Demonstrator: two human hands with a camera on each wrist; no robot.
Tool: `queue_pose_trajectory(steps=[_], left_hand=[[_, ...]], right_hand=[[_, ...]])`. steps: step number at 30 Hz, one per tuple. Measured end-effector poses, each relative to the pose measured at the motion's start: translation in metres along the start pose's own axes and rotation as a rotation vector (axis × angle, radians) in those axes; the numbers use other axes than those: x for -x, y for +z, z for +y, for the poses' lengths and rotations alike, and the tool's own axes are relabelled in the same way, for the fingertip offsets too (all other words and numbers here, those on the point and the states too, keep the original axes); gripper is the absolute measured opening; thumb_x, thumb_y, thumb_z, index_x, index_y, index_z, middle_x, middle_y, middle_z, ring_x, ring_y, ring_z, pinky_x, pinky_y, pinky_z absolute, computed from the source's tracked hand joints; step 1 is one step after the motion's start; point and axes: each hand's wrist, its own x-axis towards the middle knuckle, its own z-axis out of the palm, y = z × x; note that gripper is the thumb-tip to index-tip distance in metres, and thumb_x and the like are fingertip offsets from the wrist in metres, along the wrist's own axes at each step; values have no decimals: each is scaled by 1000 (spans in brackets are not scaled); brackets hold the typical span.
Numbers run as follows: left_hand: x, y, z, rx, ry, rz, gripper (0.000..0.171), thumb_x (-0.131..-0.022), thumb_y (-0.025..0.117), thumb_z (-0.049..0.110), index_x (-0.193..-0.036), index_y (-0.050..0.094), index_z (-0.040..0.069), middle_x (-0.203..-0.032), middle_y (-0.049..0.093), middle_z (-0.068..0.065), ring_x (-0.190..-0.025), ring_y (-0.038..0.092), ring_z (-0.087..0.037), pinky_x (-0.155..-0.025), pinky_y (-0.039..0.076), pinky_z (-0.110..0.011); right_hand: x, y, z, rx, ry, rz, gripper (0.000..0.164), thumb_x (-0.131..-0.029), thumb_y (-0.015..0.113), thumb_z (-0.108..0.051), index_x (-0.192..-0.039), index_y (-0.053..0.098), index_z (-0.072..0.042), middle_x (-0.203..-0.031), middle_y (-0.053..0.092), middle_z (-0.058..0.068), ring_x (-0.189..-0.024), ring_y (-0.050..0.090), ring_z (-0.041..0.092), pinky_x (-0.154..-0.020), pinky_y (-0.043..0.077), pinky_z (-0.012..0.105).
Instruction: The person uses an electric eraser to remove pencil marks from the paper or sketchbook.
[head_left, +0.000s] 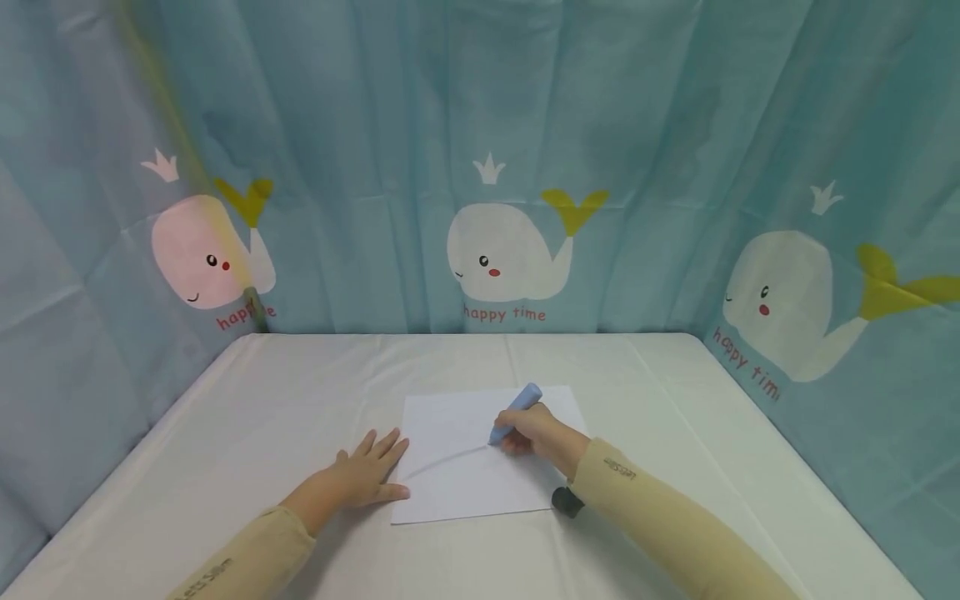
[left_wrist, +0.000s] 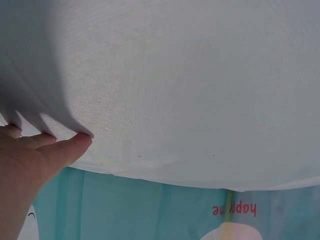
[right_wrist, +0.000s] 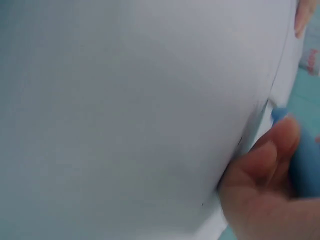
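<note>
A sheet of white paper (head_left: 457,496) lies on the white-covered table. My right hand (head_left: 525,429) grips a thick light-blue marker (head_left: 528,395), its tip right at the paper near the middle of the sheet. A faint greyish streak (head_left: 448,459) runs across the paper leftward from the tip. In the right wrist view, thumb and fingers curl round the marker's blue barrel (right_wrist: 306,167). My left hand (head_left: 360,477) rests palm down with spread fingers; thumb and fingertips reach the sheet's left edge. In the left wrist view several of its fingers (left_wrist: 75,145) touch the tablecloth.
A small dark rounded object (head_left: 567,502) sits by the sheet's lower right corner, beside the right sleeve (head_left: 660,517). The tablecloth (head_left: 285,392) stretches to the table's back edge. A blue curtain (head_left: 360,167) with whale prints hangs behind and on both sides.
</note>
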Motion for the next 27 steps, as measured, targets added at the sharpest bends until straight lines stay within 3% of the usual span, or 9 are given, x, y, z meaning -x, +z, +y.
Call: queue_pose_trajectory(steps=[11, 20, 27], left_hand=[[2, -2, 1, 0, 5, -3, 84, -90, 59, 54, -150, 31, 2, -158, 19, -21, -142, 11, -51, -98, 16, -77], [1, -4, 1, 10, -2, 0, 85, -90, 59, 54, -150, 31, 2, -158, 19, -21, -142, 10, -51, -99, 15, -77], [5, -4, 3, 5, 10, -1, 85, -90, 59, 54, -150, 31, 1, -157, 20, -22, -141, 11, -51, -98, 17, -77]], right_hand=[[0, 2, -1, 53, -1, -2, 32, -82, 69, -11, -103, 57, 9, -64, 62, 7, -53, 58, 13, -53, 48, 23], [-1, -1, -4, -93, 11, -1, 27, -82, 65, -8, -103, 58, 8, -65, 61, 7, -51, 57, 12, -52, 48, 21], [-1, 4, 1, -69, -11, 63, 31, -79, 66, -6, -103, 54, 11, -64, 61, 9, -47, 56, 11, -48, 46, 20]])
